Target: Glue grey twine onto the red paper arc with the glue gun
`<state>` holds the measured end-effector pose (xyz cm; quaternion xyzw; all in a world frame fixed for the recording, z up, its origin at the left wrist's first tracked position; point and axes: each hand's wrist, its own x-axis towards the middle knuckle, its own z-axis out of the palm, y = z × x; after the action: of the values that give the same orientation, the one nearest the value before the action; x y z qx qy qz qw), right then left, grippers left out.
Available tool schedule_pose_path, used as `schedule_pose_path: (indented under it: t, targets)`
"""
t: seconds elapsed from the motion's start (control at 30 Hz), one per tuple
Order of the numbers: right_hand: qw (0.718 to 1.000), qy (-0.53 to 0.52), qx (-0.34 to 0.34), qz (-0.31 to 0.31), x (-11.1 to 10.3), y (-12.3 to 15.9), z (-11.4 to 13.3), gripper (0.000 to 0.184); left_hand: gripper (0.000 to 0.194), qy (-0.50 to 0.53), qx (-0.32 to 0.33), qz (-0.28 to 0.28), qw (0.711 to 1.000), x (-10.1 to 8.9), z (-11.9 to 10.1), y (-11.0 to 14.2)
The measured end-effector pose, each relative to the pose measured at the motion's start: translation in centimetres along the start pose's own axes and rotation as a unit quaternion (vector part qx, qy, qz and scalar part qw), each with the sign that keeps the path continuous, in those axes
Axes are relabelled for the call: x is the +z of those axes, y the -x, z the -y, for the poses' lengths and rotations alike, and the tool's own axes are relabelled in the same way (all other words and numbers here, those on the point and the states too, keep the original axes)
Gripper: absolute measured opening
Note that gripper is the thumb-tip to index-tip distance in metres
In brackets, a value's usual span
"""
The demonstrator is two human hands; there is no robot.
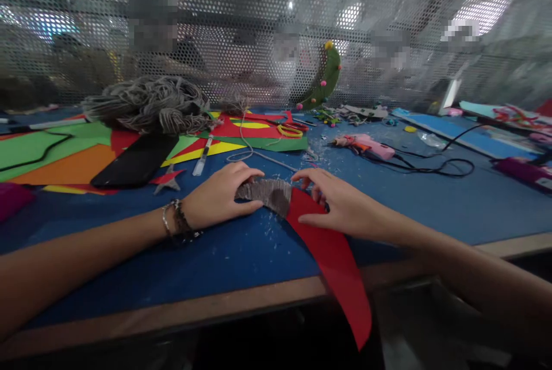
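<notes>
A curved red paper strip [334, 255] lies on the blue table [431, 197] and hangs over its front edge. Its far end is wound with grey twine [267, 192]. My left hand [218, 197], with bracelets at the wrist, is closed over the wound end, thumb and fingers pinching it. My right hand [336, 200] rests on the red strip just right of the winding, fingers bent and pressing the strip down. A strand of twine [259, 154] runs from the winding back toward a big grey twine bundle [150, 103].
Coloured paper sheets [56, 154], a black phone [135, 163], a glue stick [202, 160] and yellow-handled scissors [291, 128] lie at the left and middle. A pink glue gun [366, 145] with a black cord sits to the right. A green curved craft piece [325, 80] leans on the mesh screen.
</notes>
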<state>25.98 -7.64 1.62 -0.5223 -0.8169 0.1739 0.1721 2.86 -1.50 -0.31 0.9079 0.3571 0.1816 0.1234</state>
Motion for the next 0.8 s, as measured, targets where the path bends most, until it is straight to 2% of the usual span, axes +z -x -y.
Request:
schedule_pose_path:
  t: [0.1,0.2,0.27,0.33,0.43,0.57,0.67,0.73,0.8]
  targets:
    - [0.988,-0.149,0.050,0.002,-0.5,-0.7,-0.7,0.056,0.060,0.053,-0.036,-0.006,0.998,0.0,0.0,-0.1]
    - [0.956,-0.270,0.095,0.055,-1.1,-1.0,-0.7,0.045,0.055,0.079,-0.046,-0.020,0.996,-0.1,0.0,-0.2]
    - [0.946,-0.293,0.102,0.098,-1.5,-1.2,-0.4,0.034,0.053,0.091,-0.049,-0.032,0.994,-0.2,0.0,-0.2]
    - [0.951,-0.271,0.099,0.110,-1.8,-1.3,-0.1,0.033,0.050,0.106,-0.048,-0.040,0.992,-0.6,-0.1,-0.2]
    - [0.972,-0.210,0.073,0.081,-2.4,-1.6,0.1,0.043,0.045,0.141,-0.036,-0.052,0.988,-1.1,-0.4,0.0]
    - [0.993,-0.114,-0.017,0.034,-3.8,-2.2,0.4,0.045,0.035,0.195,0.001,-0.041,0.980,-1.3,-0.6,0.2]
    - [0.996,-0.037,-0.083,-0.014,-4.9,-2.4,1.1,0.045,0.036,0.217,0.038,-0.051,0.974,-0.7,0.0,0.2]
    - [0.991,0.027,-0.126,-0.039,-5.6,-2.4,1.8,0.046,0.044,0.180,0.076,-0.107,0.975,-0.1,0.5,0.1]
    - [0.977,0.107,-0.167,-0.072,-6.0,-2.4,2.4,0.045,0.053,0.090,0.142,-0.198,0.966,0.4,0.8,0.1]
